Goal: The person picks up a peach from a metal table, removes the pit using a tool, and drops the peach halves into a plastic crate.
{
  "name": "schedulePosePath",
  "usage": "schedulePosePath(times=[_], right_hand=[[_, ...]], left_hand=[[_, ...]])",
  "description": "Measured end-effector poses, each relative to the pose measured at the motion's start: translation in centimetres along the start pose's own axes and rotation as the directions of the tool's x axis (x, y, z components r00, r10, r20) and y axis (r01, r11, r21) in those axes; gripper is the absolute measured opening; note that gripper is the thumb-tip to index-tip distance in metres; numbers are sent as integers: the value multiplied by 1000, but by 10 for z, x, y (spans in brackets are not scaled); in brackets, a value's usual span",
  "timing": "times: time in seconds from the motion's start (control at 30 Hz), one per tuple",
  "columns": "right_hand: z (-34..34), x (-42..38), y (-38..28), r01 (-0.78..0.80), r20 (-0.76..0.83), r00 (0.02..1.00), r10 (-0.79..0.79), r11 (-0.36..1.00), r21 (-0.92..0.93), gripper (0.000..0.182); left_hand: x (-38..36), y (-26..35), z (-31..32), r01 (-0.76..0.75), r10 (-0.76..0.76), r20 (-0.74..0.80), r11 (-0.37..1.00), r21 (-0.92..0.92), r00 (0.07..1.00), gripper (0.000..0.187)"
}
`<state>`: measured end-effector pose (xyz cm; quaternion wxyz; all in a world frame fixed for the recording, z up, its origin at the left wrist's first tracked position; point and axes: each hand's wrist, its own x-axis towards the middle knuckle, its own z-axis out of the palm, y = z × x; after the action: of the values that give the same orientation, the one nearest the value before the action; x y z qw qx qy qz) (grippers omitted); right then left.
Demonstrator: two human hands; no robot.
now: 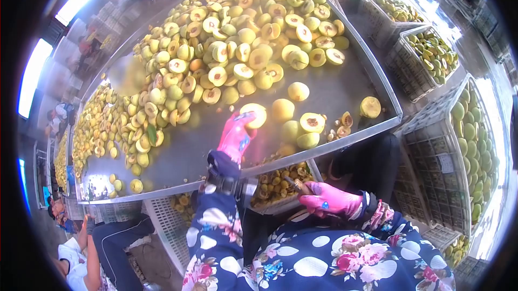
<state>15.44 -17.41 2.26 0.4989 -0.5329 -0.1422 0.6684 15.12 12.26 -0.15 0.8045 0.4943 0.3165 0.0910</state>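
Note:
My left hand (pixel 234 135), in a pink glove, is over the near part of the metal table with its fingers closed round a yellow peach half (pixel 254 115). Just right of it lie several loose peaches (pixel 283 109) and a cut half (pixel 312 122) with its brown centre showing. My right hand (pixel 334 202), also gloved in pink, is below the table's front rim. It grips a small hand tool (pixel 299 186) with a brownish handle; the shape of its dark tip is hard to make out. Beyond my left hand spreads a large heap of halved peaches (pixel 216 53).
The metal table has a raised rim (pixel 372 127). Beneath it stands a crate of fruit scraps (pixel 278 185). Crates of fruit (pixel 431 150) line the right side. At lower left sits another person (pixel 75 258); more people are in the background.

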Motion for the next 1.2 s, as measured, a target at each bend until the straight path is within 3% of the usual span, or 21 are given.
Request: schedulePosePath(times=[0.03,0.13,0.23,0.27,0.43,0.47,0.5,0.57,0.7,0.77,0.83,0.9,0.97,1.03,1.2], right_hand=[[3,-2,-5,41,0,999,-41,999,4,26],[13,-5,-29,108,14,994,-108,994,-26,22],[28,-2,-47,156,19,988,-154,982,-104,23],[31,-1,-49,172,7,985,-173,973,-152,23],[44,12,-47,293,-34,942,-333,870,-395,27],[50,11,-50,250,-8,964,-264,922,-297,26],[53,14,-45,232,-49,965,-259,921,-312,25],[61,12,-51,264,1,962,-273,929,-258,30],[69,18,-46,229,-35,969,-244,945,-232,32],[76,16,-49,277,16,960,-278,947,-160,34],[78,23,-43,311,23,950,-312,934,-177,32],[76,28,-37,256,-21,961,-276,915,-312,37],[63,43,-15,260,-7,961,-276,915,-310,35],[61,48,-14,252,15,965,-262,908,-334,32],[59,52,-16,203,82,979,-187,855,-477,21]], left_hand=[[-13,-1,-6,34,-19,81,981,-191,997,33],[-72,7,10,154,-103,121,813,-561,987,36],[-111,7,18,195,-76,195,667,-719,978,40],[-118,2,16,147,-29,187,737,-659,982,44],[-142,-13,18,161,-82,145,688,-708,986,47],[-147,-16,17,116,-41,130,746,-655,991,47],[-152,-19,16,62,2,106,800,-597,994,47],[-159,-25,14,39,73,152,779,-626,986,47],[-161,-29,17,-7,42,41,771,-636,998,44],[-160,-37,19,-93,127,8,766,-636,992,40],[-160,-44,20,-110,141,-6,740,-663,990,37],[-158,-50,24,-151,113,-100,728,-669,989,35],[-154,-53,22,-148,56,-178,816,-558,982,31],[-140,-63,20,-176,7,-278,788,-590,961,28],[-128,-87,0,-184,77,-234,860,-476,969,23]])
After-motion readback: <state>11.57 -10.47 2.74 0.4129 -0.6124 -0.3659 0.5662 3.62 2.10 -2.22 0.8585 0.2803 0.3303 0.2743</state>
